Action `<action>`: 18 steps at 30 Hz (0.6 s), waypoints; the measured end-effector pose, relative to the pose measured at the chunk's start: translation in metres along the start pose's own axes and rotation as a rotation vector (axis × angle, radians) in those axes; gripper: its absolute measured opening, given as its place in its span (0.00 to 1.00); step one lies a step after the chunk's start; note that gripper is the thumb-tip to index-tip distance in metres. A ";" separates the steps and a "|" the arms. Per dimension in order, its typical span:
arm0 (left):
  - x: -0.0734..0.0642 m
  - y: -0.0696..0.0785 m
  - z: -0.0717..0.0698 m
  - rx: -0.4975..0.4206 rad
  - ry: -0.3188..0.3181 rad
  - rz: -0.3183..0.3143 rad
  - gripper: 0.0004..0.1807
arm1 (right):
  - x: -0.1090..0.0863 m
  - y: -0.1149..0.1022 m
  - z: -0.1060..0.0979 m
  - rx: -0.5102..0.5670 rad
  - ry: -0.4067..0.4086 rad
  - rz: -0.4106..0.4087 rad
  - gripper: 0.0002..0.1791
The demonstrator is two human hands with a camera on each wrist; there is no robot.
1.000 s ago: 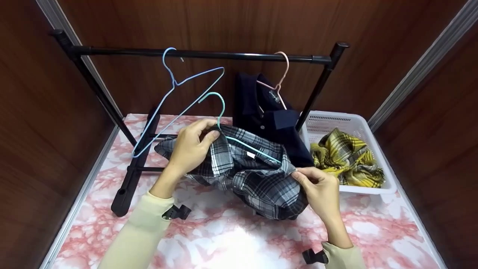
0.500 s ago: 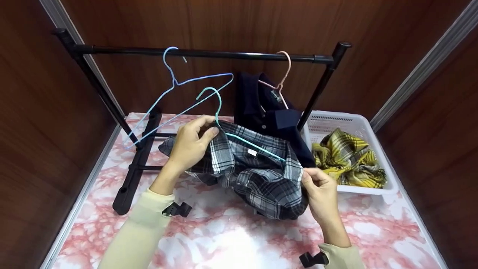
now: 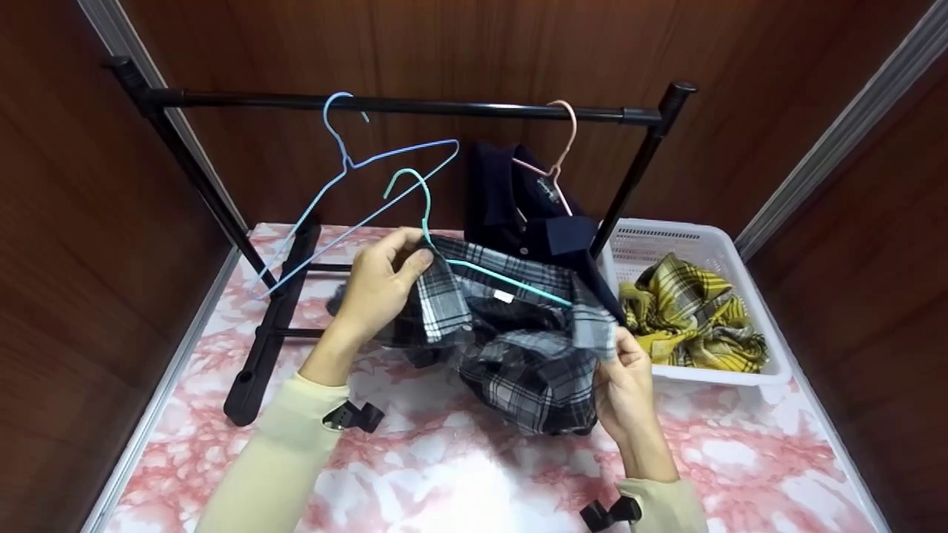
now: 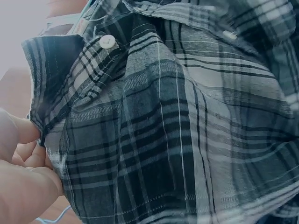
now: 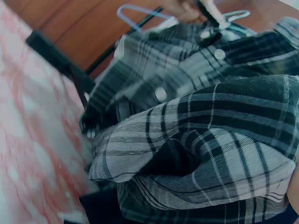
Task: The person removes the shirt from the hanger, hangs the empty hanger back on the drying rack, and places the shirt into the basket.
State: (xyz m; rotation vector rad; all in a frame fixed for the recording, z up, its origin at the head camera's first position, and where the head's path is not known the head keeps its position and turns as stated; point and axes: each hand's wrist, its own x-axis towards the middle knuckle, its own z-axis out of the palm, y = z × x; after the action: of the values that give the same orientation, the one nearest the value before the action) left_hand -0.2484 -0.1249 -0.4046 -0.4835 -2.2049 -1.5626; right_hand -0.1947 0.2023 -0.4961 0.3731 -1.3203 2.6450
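Note:
A black-and-grey plaid shirt point(image 3: 533, 370) hangs bunched between both hands, with a mint-green wire hanger point(image 3: 511, 281) inside its neck and the hook sticking up. My left hand point(image 3: 381, 277) pinches the shirt's collar and the hanger's neck just below the hook. In the left wrist view, thumb and fingers point(image 4: 30, 161) grip the cloth beside a white button. On the other side, my right hand point(image 3: 628, 385) holds the shirt front just under the collar tip, which covers part of the fingers. The right wrist view shows folded cloth and the button front.
On the black rack point(image 3: 444, 109) hang a blue wire hanger point(image 3: 318, 196) and, on a pink hanger point(image 3: 568, 144), a navy polo shirt point(image 3: 503, 215). A white basket point(image 3: 774, 363) at the right holds a yellow plaid garment point(image 3: 689, 318). Wood-grain walls enclose the marbled table point(image 3: 415, 474).
My right hand has gone from pinching the collar tip to lower on the shirt front. The mint hanger and collar have risen slightly, and the hook has shifted left. The blue hanger has swung.

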 end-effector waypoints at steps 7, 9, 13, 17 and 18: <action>-0.001 0.004 0.004 -0.005 0.024 -0.012 0.09 | 0.004 0.008 0.010 -0.248 0.164 0.026 0.33; -0.001 0.004 0.004 0.003 0.028 -0.006 0.09 | 0.005 0.010 0.011 -0.328 0.172 0.033 0.27; -0.001 0.003 0.004 0.019 0.036 0.003 0.09 | 0.005 0.011 0.012 -0.459 0.165 0.034 0.18; -0.002 0.003 0.005 0.017 0.042 0.005 0.08 | 0.004 0.016 0.012 -0.519 0.151 0.037 0.17; -0.002 0.004 0.006 -0.001 0.044 0.000 0.08 | 0.004 0.018 0.012 -0.552 0.138 0.035 0.14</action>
State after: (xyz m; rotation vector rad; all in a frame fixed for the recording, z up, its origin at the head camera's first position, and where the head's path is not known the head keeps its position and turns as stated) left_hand -0.2458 -0.1182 -0.4044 -0.4458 -2.1713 -1.5601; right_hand -0.2010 0.1822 -0.5015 0.0870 -1.9253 2.1512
